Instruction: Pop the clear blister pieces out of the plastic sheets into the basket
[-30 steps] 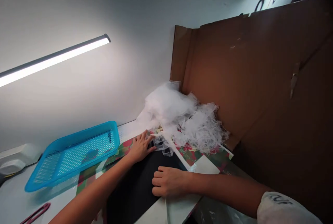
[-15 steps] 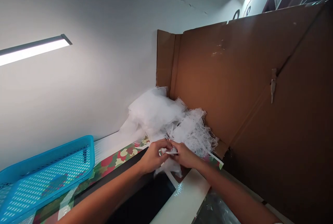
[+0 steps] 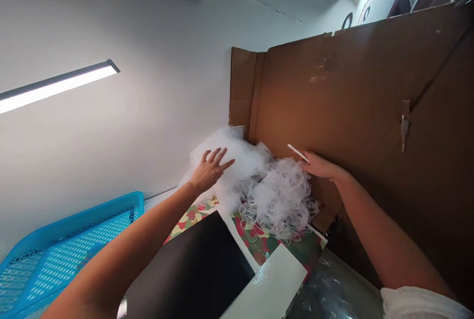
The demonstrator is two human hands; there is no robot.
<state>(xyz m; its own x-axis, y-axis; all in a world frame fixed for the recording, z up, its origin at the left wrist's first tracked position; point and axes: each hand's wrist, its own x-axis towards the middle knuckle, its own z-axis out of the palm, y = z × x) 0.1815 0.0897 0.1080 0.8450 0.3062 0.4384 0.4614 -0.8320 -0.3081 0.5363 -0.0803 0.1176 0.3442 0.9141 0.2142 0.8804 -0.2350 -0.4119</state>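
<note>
Pointing forward, left hand (image 3: 207, 173) has splayed fingers (image 3: 219, 155).

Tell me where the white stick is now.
In the head view, the white stick is right of centre, in the right hand, just above the tangled strands and in front of the cardboard.

The single camera is head-worn, looking forward and down into the corner where the pale wall (image 3: 155, 126) meets the cardboard panel (image 3: 333, 106). Range is close: forearms (image 3: 148, 237) enter near the lower corners, left hand (image 3: 209, 172) and right hand (image 3: 321, 166) at mid-height.
</note>
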